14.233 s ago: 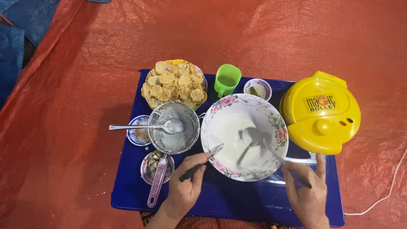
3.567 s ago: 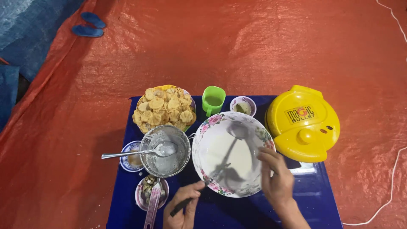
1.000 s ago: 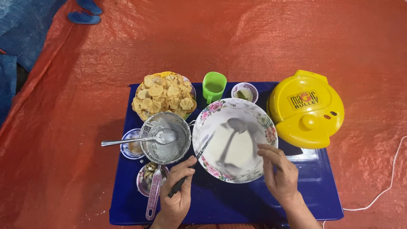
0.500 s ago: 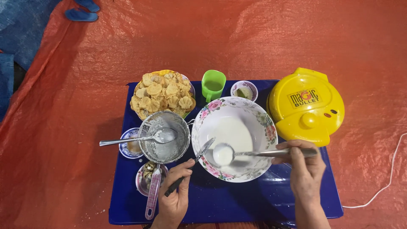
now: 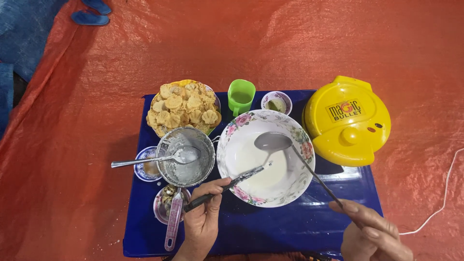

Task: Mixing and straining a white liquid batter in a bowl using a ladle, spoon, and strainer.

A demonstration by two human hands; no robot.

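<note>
Holding: the left hand (image 5: 202,223) is closed round the dark handle of a knife (image 5: 227,184), whose pale-smeared blade reaches over the near-left rim of the flowered bowl (image 5: 303,166) and points into the batter.
Right hand: the right hand (image 5: 374,236), at the near right corner of the surface, pinches the end of a long metal ladle (image 5: 273,141); its fingers are curled on the handle, and the ladle's cup is raised over the far side of the bowl, looking scraped nearly clean.
Batter: a shallow pool of white batter (image 5: 251,162) covers only the bottom of the bowl, with the upper walls bare or thinly coated, so I judge most of it used up and a small amount left.
Finished pieces: a yellow dish (image 5: 209,90) at the far left of the blue surface (image 5: 270,232) is heaped with golden, shell-shaped fried pieces (image 5: 181,108), which suggests many batches are done.
Yellow cooker: the round yellow appliance (image 5: 347,126) at the far right edge sits with its lid down; what is inside cannot be told.
Metal pot: just left of the bowl, a steel pot (image 5: 186,155) coated in white residue holds a spoon (image 5: 154,158) lying across it.
Small dishes: a green cup (image 5: 241,95) and a small saucer (image 5: 276,101) stand at the far edge; two little bowls (image 5: 166,205) sit near the left edge.
</note>
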